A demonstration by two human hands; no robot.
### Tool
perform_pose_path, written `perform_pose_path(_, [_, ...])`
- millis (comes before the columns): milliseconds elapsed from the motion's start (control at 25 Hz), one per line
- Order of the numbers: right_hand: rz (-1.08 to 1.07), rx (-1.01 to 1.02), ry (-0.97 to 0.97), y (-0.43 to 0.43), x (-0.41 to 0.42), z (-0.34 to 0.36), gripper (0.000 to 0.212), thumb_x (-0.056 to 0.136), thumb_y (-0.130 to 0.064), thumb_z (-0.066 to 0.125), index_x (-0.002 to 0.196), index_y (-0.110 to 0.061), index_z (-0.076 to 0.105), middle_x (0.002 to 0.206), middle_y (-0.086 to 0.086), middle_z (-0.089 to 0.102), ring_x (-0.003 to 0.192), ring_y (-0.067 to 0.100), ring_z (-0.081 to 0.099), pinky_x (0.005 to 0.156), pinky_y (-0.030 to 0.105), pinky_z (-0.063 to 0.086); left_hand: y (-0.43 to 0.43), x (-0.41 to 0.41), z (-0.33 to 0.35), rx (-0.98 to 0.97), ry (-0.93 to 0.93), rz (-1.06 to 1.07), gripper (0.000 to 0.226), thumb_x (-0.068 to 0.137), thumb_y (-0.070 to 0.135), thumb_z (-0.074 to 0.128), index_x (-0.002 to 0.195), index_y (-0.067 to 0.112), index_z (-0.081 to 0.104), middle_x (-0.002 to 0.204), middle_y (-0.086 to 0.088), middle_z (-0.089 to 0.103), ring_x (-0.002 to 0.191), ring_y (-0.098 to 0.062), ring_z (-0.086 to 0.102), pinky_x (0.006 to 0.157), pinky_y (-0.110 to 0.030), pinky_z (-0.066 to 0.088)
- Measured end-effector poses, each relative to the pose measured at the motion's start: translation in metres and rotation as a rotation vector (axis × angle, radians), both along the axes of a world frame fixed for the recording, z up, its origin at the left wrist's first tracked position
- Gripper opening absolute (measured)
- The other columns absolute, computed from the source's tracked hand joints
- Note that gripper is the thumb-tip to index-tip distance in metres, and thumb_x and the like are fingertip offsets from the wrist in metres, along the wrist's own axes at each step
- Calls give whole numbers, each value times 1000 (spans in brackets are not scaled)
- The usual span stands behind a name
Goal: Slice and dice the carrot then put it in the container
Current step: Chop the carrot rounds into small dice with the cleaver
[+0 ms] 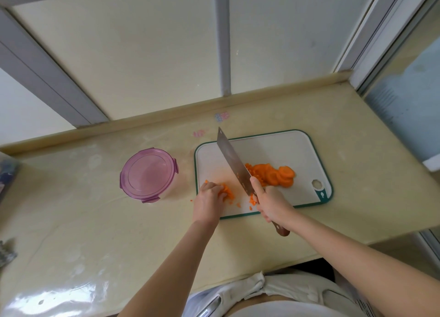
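Note:
A white cutting board [285, 147] with a green rim lies on the beige counter. On its right side lies a pile of carrot slices [276, 175]. My left hand [209, 197] holds down a small bunch of cut carrot [227, 191] at the board's front left. My right hand [271, 203] grips the wooden handle of a cleaver [232, 160], whose blade is tilted up above the board between the two piles. Small diced bits [251, 201] lie near the blade's heel. A round container [148, 175] with a purple lid on it stands left of the board.
The counter [83, 221] has a raised back edge and frosted window panels behind it. A pale blue object [409, 116] stands at the right end. Blurred items sit at the far left edge [7, 173]. One carrot crumb [191, 200] lies off the board.

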State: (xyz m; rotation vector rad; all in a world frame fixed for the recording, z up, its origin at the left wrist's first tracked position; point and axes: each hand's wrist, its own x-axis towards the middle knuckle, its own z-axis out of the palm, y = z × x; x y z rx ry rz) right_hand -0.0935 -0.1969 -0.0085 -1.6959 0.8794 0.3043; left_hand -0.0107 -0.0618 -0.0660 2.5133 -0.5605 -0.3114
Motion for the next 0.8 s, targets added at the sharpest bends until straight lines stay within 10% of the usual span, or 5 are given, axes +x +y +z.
perform_pose_path(800, [164,-82,98,28,-11,-7,60,97,-59,23,65,-11,40,54,3,41,44,17,37,46,25,33,3,4,0,-12,-31,-27,11,82,6,61,81,7,72,78,-13,64,87,-27,51,64,-25,30])
